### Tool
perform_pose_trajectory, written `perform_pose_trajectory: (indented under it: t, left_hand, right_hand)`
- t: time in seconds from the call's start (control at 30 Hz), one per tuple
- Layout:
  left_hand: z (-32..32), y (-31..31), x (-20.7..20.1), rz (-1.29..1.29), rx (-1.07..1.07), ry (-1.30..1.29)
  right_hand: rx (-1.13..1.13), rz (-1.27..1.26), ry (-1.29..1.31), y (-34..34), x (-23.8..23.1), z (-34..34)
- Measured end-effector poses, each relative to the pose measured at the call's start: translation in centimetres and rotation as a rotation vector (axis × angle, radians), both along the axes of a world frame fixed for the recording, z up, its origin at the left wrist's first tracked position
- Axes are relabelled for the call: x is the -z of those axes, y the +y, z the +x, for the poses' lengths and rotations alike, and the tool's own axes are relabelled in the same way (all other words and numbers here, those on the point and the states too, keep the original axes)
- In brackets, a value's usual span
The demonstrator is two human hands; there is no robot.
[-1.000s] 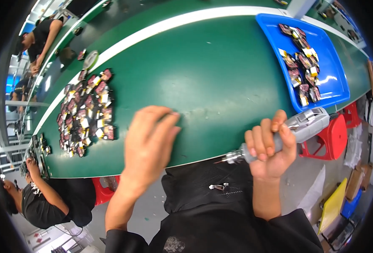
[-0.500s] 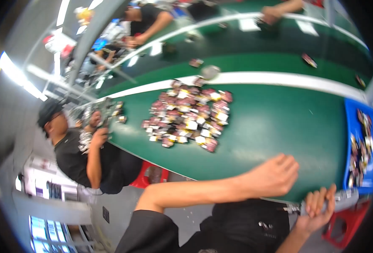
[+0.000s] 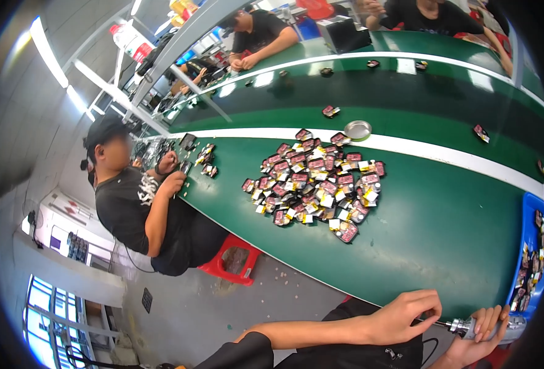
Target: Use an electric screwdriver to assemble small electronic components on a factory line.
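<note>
My right hand (image 3: 482, 331) is wrapped round a grey electric screwdriver (image 3: 510, 330), near the table's front right edge. The screwdriver lies sideways, its thin bit pointing left toward my other hand. My left hand (image 3: 404, 317) is closed in a pinch, thumb and forefinger together at the tip of the bit. Whatever lies between those fingers is too small or hidden to make out. Farther off, at the middle of the green table (image 3: 432, 203), is a heap of small black-and-pink electronic modules (image 3: 315, 178) with white and yellow bits on them.
A blue bin (image 3: 526, 237) of similar modules stands at the right. Near the heap is a round metal dish (image 3: 357, 130). Single modules lie on the conveyor belt (image 3: 407, 117) beyond. A co-worker (image 3: 137, 184) sits at the left beside a red stool (image 3: 235, 258); others work across.
My left hand has come from a loose fist above the table edge to a pinch at the screwdriver's bit. The whole view has swung, so the heap appears farther right.
</note>
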State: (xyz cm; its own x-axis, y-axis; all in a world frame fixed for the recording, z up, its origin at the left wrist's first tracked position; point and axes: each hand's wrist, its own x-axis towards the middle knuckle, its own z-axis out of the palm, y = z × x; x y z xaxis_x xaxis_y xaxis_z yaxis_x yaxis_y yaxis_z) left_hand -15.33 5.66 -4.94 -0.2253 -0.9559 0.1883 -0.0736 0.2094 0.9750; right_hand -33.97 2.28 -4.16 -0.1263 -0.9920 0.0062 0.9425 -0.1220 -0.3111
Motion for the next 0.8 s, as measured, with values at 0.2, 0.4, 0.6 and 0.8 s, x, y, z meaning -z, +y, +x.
perform_pose_trajectory:
  t: [0.2,0.4,0.6,0.8]
  left_hand:
    - [-0.16,0.67,0.88,0.036,0.001,0.096]
    - [-0.03,1.12,1.20,-0.016,-0.006,0.105]
    - [-0.03,0.83,1.09,-0.018,-0.016,0.110]
    - [0.06,0.63,0.61,0.067,0.018,0.086]
  right_hand:
    - [0.009,0.019,0.003,0.38,-0.07,0.12]
    - [0.062,0.034,0.022,0.50,-0.64,0.88]
    - [-0.003,-0.021,-0.002,0.13,-0.30,0.33]
    - [-0.015,-0.009,-0.038,0.08,0.00,0.17]
